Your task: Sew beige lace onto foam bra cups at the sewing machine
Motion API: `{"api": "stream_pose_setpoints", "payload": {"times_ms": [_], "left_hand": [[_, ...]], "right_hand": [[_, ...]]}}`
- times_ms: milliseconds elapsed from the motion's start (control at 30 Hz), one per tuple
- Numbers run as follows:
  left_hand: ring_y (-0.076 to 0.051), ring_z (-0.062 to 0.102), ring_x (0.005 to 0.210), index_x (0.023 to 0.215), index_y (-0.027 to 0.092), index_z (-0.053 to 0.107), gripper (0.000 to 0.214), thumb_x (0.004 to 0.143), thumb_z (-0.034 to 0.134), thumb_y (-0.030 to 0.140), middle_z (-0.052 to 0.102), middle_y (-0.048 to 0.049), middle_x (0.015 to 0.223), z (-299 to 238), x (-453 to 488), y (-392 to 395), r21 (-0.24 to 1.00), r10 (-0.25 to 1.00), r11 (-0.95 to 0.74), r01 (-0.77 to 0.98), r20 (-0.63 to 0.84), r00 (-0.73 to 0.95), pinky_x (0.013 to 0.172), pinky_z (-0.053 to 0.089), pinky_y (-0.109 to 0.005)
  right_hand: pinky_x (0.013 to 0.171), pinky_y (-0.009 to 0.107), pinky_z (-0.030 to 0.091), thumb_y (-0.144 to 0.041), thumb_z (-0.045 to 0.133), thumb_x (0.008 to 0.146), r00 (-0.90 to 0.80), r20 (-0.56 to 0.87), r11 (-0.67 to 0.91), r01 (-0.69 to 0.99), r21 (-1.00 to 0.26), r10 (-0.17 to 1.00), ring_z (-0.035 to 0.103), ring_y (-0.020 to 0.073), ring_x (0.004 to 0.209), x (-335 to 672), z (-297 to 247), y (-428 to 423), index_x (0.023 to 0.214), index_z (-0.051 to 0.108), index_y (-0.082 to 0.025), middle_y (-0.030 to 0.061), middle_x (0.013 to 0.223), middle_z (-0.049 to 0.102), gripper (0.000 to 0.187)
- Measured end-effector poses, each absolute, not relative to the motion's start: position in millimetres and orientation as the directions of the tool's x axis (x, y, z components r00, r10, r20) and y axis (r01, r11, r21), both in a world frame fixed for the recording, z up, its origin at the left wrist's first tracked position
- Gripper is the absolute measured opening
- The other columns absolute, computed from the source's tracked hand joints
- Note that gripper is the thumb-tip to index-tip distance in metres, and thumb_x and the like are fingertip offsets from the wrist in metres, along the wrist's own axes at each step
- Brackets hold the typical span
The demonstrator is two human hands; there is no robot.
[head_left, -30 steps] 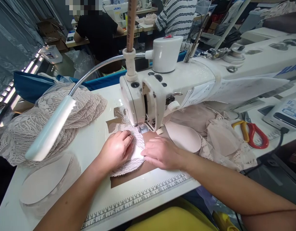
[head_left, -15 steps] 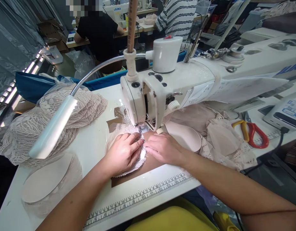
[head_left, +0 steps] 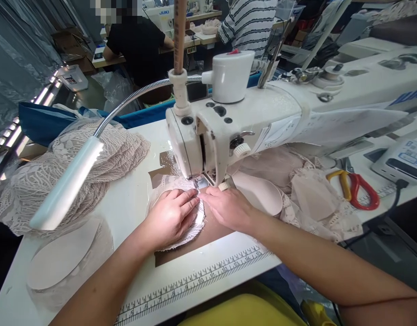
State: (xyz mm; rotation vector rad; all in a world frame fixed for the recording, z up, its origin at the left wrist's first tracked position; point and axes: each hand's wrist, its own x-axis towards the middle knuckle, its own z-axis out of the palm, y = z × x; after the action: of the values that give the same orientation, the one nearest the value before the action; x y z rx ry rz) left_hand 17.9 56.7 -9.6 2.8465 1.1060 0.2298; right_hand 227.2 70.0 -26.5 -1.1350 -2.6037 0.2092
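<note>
Under the needle area of a white sewing machine (head_left: 195, 140) lies a pale lace cup-shaped piece (head_left: 195, 228) with a rough white edge. My left hand (head_left: 171, 215) rests on top of it, fingers stretched out and pressing it down. Close to the presser foot, my right hand (head_left: 229, 208) pinches the right edge of the lace piece between thumb and fingers. Its fingertips almost meet those of the left hand. The needle itself is hard to make out. Brown tape (head_left: 213, 233) covers the table below the piece.
Stacked lace pieces (head_left: 123, 156) lie left, beneath a lamp (head_left: 68, 185) on a bendy neck. A smooth oval cup (head_left: 64, 256) is at front left. Sheer fabric (head_left: 310, 190) and red-and-yellow-handled scissors (head_left: 364, 192) lie right. A ruler strip (head_left: 191, 287) runs along the front edge. Two people sit beyond.
My right fingertips have shifted slightly left and up, closer to the left fingers. The lace piece is nearly where it was; the whole view has moved a little.
</note>
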Motion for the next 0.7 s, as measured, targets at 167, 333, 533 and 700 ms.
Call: {"api": "stream_pose_setpoints", "payload": {"times_ms": [167, 333, 533, 700], "left_hand": [[-0.027, 0.055, 0.095, 0.127, 0.015, 0.058, 0.038, 0.093, 0.045, 0.022, 0.058, -0.0134, 0.130, -14, 20, 59, 0.061, 0.674, -0.737, 0.674, 0.141, 0.725, 0.080, 0.048, -0.044], [-0.027, 0.056, 0.092, 0.122, 0.012, 0.061, 0.035, 0.091, 0.045, 0.017, 0.062, -0.0141, 0.124, -15, 23, 60, 0.018, 0.656, -0.747, 0.665, 0.183, 0.732, 0.077, 0.049, -0.042], [-0.026, 0.057, 0.091, 0.119, 0.011, 0.062, 0.033, 0.092, 0.045, 0.018, 0.064, -0.0147, 0.120, -18, 25, 62, 0.043, 0.665, -0.739, 0.672, 0.206, 0.718, 0.077, 0.050, -0.042], [-0.027, 0.057, 0.100, 0.118, 0.014, 0.062, 0.031, 0.094, 0.044, 0.020, 0.065, -0.0132, 0.119, -21, 23, 67, 0.093, 0.675, -0.731, 0.676, 0.246, 0.696, 0.084, 0.050, -0.044]], "right_hand": [[0.058, 0.030, 0.032, -0.008, 0.048, 0.085, -0.627, 0.108, 0.633, 0.738, -0.236, 0.771, 0.053, 0.0187, 0.075, 223, -23, 71, 0.111, 0.064, -0.014, 0.0076, 0.090, 0.066, 0.031], [0.060, 0.030, 0.033, -0.009, 0.047, 0.086, -0.615, 0.071, 0.612, 0.756, -0.232, 0.785, 0.053, 0.0196, 0.076, 221, -20, 71, 0.113, 0.063, -0.013, 0.0082, 0.091, 0.066, 0.032], [0.060, 0.030, 0.034, -0.009, 0.047, 0.086, -0.605, 0.111, 0.612, 0.753, -0.241, 0.788, 0.054, 0.0198, 0.076, 219, -21, 70, 0.106, 0.065, -0.013, 0.0091, 0.088, 0.066, 0.028], [0.061, 0.030, 0.035, -0.010, 0.047, 0.086, -0.607, 0.153, 0.624, 0.740, -0.251, 0.780, 0.053, 0.0188, 0.073, 222, -23, 71, 0.101, 0.066, -0.013, 0.0082, 0.082, 0.064, 0.024]]}}
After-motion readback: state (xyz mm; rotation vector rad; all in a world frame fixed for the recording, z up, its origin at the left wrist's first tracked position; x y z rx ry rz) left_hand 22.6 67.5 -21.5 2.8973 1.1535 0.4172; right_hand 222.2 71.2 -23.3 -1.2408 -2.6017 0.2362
